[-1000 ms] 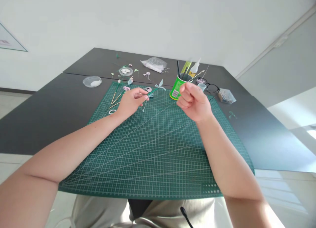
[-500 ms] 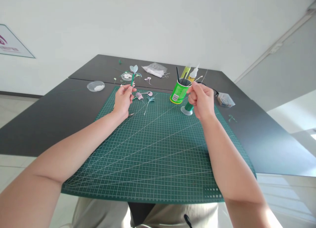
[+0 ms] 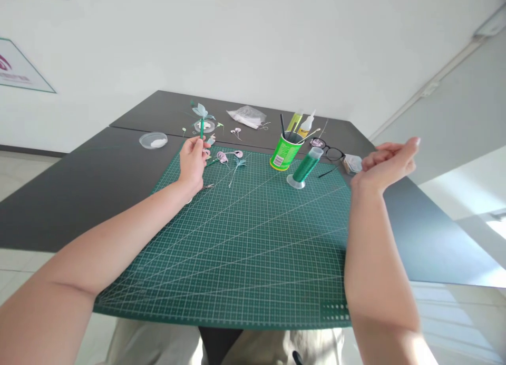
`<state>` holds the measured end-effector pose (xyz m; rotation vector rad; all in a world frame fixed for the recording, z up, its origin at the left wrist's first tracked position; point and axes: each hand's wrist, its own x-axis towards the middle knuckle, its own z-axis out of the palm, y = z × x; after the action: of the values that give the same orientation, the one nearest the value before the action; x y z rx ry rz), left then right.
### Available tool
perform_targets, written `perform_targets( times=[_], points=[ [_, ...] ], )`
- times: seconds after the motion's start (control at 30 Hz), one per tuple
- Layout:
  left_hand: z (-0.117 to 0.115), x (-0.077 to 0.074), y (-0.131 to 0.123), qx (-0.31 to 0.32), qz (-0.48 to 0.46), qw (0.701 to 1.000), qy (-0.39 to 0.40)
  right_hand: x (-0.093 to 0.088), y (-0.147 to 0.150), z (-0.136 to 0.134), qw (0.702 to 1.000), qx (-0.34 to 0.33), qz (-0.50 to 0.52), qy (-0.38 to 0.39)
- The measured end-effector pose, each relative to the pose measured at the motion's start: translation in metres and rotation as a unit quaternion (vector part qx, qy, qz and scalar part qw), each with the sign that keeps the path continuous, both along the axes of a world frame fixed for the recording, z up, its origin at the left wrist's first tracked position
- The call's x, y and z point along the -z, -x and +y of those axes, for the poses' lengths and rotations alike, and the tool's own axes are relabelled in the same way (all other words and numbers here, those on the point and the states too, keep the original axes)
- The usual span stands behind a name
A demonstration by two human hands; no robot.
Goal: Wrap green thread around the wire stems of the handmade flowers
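Observation:
My left hand (image 3: 192, 162) is closed in a pinch around the green stem of a pale blue artificial flower (image 3: 201, 112), held upright with its petals above my fingers. Raised over the right side of the table, my right hand (image 3: 385, 165) has its fingers curled and pressed together, the thumb pointing right. Whatever it may hold is too fine or hidden to make out. On the mat stands a tilted-looking spool of green thread (image 3: 306, 167), apart from my right hand. Below my left hand lie small scissors (image 3: 207, 186), partly hidden by the wrist.
A green cutting mat (image 3: 245, 238) covers the table's front. Pink petal pieces (image 3: 222, 157) and a pale blue sprig (image 3: 239, 165) lie on it. Behind are a green can (image 3: 285, 153), a glue bottle (image 3: 307, 125), glasses (image 3: 334, 154), a plastic bag (image 3: 247, 116) and a clear dish (image 3: 153, 140).
My right hand has swung right, away from the can and spool, uncovering the spool and glasses. My left hand, still holding the flower, has shifted slightly left and the flower has turned.

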<state>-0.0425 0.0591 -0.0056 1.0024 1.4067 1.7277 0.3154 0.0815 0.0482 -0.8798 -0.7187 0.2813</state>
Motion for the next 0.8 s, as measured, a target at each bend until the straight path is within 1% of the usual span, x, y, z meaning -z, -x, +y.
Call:
perform_targets(
  times=[0.07, 0.1, 0.17, 0.2, 0.23, 0.3, 0.33, 0.37, 0.4, 0.43, 0.5, 0.57, 0.7, 0.73, 0.8],
  points=[
    [-0.001, 0.002, -0.001, 0.006, 0.019, 1.000, -0.012, 0.002, -0.006, 0.002, 0.999, -0.003, -0.027, 0.031],
    [-0.002, 0.003, -0.003, 0.012, 0.028, 0.999, -0.018, 0.003, -0.007, 0.003, 0.997, -0.016, -0.050, 0.051],
    [-0.005, 0.004, -0.007, 0.032, 0.045, 0.998, -0.028, 0.006, -0.003, 0.004, 0.986, -0.066, -0.119, 0.095],
    [-0.007, 0.004, -0.010, 0.046, 0.052, 0.997, -0.030, 0.008, 0.000, 0.004, 0.973, -0.098, -0.174, 0.115],
    [-0.009, 0.004, -0.013, 0.063, 0.059, 0.996, -0.030, 0.010, 0.004, 0.005, 0.952, -0.130, -0.243, 0.133],
    [-0.012, 0.004, -0.017, 0.100, 0.073, 0.992, -0.028, 0.014, 0.011, 0.005, 0.890, -0.178, -0.386, 0.165],
    [-0.014, 0.004, -0.019, 0.120, 0.081, 0.989, -0.029, 0.017, 0.014, 0.006, 0.858, -0.188, -0.441, 0.184],
    [-0.015, 0.003, -0.021, 0.140, 0.090, 0.986, -0.030, 0.019, 0.015, 0.006, 0.835, -0.186, -0.477, 0.204],
    [-0.017, 0.003, -0.022, 0.161, 0.098, 0.982, -0.033, 0.021, 0.015, 0.007, 0.822, -0.175, -0.494, 0.222],
    [-0.018, 0.002, -0.023, 0.182, 0.106, 0.977, -0.035, 0.023, 0.014, 0.007, 0.817, -0.158, -0.501, 0.237],
    [-0.021, 0.002, -0.025, 0.223, 0.114, 0.968, -0.033, 0.026, 0.010, 0.009, 0.819, -0.119, -0.503, 0.250],
    [-0.024, 0.002, -0.027, 0.255, 0.114, 0.960, -0.026, 0.028, 0.006, 0.011, 0.818, -0.088, -0.511, 0.249],
    [-0.027, 0.004, -0.029, 0.301, 0.113, 0.947, -0.025, 0.032, 0.003, 0.014, 0.801, -0.051, -0.542, 0.248],
    [-0.027, 0.004, -0.029, 0.309, 0.113, 0.944, -0.028, 0.032, 0.004, 0.014, 0.799, -0.029, -0.549, 0.243],
    [-0.027, 0.004, -0.029, 0.316, 0.112, 0.941, -0.038, 0.031, 0.008, 0.013, 0.803, 0.038, -0.555, 0.213]
  ],
)
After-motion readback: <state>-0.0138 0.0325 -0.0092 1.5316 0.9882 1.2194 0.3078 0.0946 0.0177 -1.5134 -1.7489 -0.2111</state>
